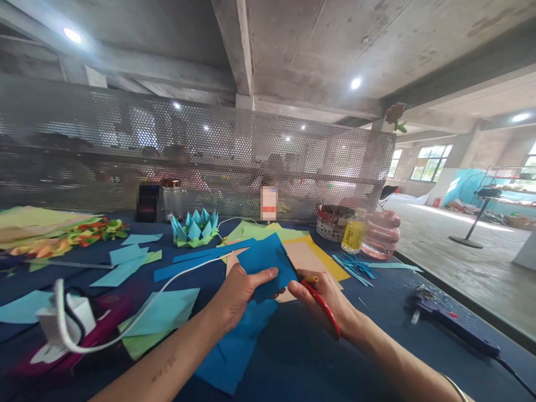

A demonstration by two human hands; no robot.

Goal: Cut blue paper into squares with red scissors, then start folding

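My left hand (247,287) pinches a sheet of blue paper (268,262), with the thumb lying across its face. In my right hand (329,296) is a pair of scissors (321,306) with red handles, the fingers through the loops. Its dark blades lie along the right edge of the blue paper. Beneath my hands another blue sheet (234,357) lies on the dark blue tabletop. Behind the held paper are peach paper (305,258), yellow and light green sheets. Long blue strips (180,269) lie to the left.
A folded-paper ring (195,228) stands behind, near a clear bottle (171,201). A white cable (167,286) crosses from a power strip (96,324). At right are a basket (334,222), a yellow-labelled bottle (354,231), a pink bottle (381,235) and a glue gun (456,324).
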